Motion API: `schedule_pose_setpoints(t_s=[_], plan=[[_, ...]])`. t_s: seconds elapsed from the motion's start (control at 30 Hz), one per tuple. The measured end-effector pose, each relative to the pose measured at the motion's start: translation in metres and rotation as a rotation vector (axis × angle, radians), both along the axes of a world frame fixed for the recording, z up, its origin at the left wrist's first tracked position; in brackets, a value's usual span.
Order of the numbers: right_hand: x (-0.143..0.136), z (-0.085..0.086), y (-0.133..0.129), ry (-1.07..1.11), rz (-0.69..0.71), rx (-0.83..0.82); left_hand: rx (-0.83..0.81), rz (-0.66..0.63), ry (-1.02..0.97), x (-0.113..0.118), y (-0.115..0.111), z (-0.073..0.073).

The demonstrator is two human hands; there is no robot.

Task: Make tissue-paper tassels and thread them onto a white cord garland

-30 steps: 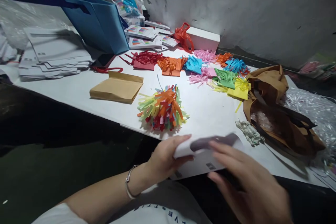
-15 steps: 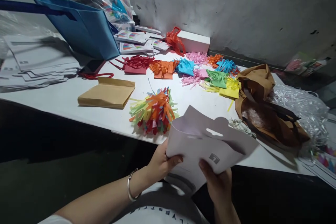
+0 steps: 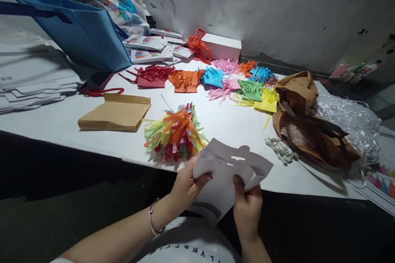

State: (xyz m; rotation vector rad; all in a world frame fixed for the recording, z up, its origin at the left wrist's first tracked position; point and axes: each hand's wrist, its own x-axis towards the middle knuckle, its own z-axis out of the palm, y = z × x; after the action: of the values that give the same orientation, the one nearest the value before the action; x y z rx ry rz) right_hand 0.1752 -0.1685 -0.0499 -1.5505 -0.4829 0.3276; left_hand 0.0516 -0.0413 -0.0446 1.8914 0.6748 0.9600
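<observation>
Between my two hands, just off the table's front edge, is a white paper packaging sleeve with a hang-hole slot in its top flap. My left hand grips its left side, thumb on the near face. On the right side my right hand pinches it the same way. The sleeve's top mouth gapes a little. Just beyond it lies a bundle of multicoloured paper tassels on the table. A folded brown kraft paper piece is left of the bundle.
Fringed tissue-paper bundles in several colours lie across the white table. A blue fabric bag and stacked white sleeves stand left. At right are a brown bag, crumpled cloth and clear plastic strands. A white box sits against the wall.
My right hand has moved slightly left, drawing the sleeve's sides closer together. The sleeve has tilted and dropped lower, uncovering the crumpled cloth. The whole view has shifted slightly.
</observation>
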Motion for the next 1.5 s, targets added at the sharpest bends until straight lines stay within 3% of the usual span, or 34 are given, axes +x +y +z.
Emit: schedule_pose_setpoints(t_s=[0.07,0.2,0.3,0.47,0.57,0.77,0.97,1.3,1.5], plan=[[-0.003,-0.004,0.002,-0.078,-0.013,0.018,0.022,0.032,-0.05,0.0,-0.001,-0.002],[-0.004,-0.011,0.001,-0.182,0.119,0.064,0.047,0.114,-0.037,-0.002,0.001,-0.002],[-0.007,-0.016,-0.002,-0.135,0.127,0.085,0.042,0.129,0.008,-0.004,0.001,-0.003],[-0.004,-0.023,-0.003,-0.072,0.101,0.095,0.094,0.028,-0.065,-0.012,-0.003,-0.011],[-0.002,-0.02,-0.004,-0.07,0.156,0.119,0.062,0.104,-0.139,-0.013,-0.005,-0.014],[-0.012,-0.014,-0.005,-0.056,-0.105,0.239,-0.016,0.196,-0.229,-0.01,-0.007,-0.019],[-0.012,-0.026,-0.008,-0.007,-0.126,0.262,-0.046,0.215,-0.217,-0.016,-0.007,-0.026],[0.003,0.011,0.001,0.416,0.11,0.392,-0.023,0.212,-0.203,-0.021,-0.007,-0.024],[0.003,0.018,0.005,0.362,0.055,0.385,0.013,0.236,-0.226,-0.021,-0.009,-0.018]])
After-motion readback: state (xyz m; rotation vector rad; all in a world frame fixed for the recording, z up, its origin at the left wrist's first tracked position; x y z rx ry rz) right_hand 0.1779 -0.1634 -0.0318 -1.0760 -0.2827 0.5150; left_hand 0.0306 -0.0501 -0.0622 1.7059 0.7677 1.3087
